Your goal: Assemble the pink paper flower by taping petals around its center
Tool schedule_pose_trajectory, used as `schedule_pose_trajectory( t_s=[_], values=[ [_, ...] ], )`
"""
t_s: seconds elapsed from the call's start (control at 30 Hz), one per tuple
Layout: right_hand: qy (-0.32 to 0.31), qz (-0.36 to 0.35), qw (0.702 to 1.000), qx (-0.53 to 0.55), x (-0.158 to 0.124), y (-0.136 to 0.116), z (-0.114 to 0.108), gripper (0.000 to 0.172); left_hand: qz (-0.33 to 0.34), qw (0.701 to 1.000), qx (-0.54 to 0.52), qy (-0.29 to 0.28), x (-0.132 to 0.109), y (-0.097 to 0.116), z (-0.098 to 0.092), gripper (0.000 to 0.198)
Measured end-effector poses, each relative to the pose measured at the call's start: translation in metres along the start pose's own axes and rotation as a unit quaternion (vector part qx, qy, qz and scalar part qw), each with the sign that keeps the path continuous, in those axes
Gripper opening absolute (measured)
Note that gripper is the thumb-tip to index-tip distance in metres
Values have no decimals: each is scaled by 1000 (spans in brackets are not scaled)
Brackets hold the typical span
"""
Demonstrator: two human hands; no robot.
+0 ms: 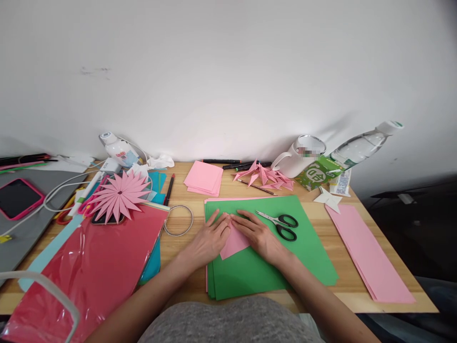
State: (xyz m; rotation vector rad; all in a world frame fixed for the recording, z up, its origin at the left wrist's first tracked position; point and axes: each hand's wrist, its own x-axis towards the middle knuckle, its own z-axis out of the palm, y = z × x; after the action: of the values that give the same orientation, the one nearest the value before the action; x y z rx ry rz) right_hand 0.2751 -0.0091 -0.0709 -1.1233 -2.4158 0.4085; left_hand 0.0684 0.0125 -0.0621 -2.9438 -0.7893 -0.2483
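Note:
A small piece of pink paper (233, 243) lies on a stack of green paper sheets (264, 271). From the left, my left hand (212, 237) rests on it, with fingertips pressed together at its far edge. My right hand (257, 234) meets it there from the other side, its fingers closed and bearing on the same edge. Both hands hide much of the pink piece, so its fold is hard to make out. Scissors (280, 223) with black handles lie on the green sheets just beyond my right hand.
Square pink sheets (204, 177) and folded pink pieces (264, 177) sit near the wall. At right stand a white mug (294, 159), a green carton (314, 174), a tilted bottle (360, 147) and long pink strips (371, 257). A pink paper pinwheel (119, 193) tops a red packet (103, 257) at left.

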Motion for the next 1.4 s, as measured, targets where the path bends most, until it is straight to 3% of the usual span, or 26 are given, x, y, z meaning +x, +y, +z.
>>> schedule_pose_trajectory(
  t_s=[0.17,0.3,0.43,0.83,1.07,1.4],
  values=[
    [43,-6,999,31,-1,5,2,47,5,1000,-19,7,0,-1,-2,37],
    [115,8,992,41,-10,13,3,41,6,999,-30,20,0,-1,0,34],
    [141,32,989,14,-17,12,0,40,7,999,-18,26,0,-1,0,34],
    [75,74,990,-98,-4,-13,0,39,3,999,-14,31,1,0,2,34],
    [29,131,969,-207,11,-30,2,35,0,1000,-11,19,5,1,1,33],
    [53,136,959,-242,0,-24,-5,25,-28,998,-6,-48,7,8,-10,38]
  ],
)
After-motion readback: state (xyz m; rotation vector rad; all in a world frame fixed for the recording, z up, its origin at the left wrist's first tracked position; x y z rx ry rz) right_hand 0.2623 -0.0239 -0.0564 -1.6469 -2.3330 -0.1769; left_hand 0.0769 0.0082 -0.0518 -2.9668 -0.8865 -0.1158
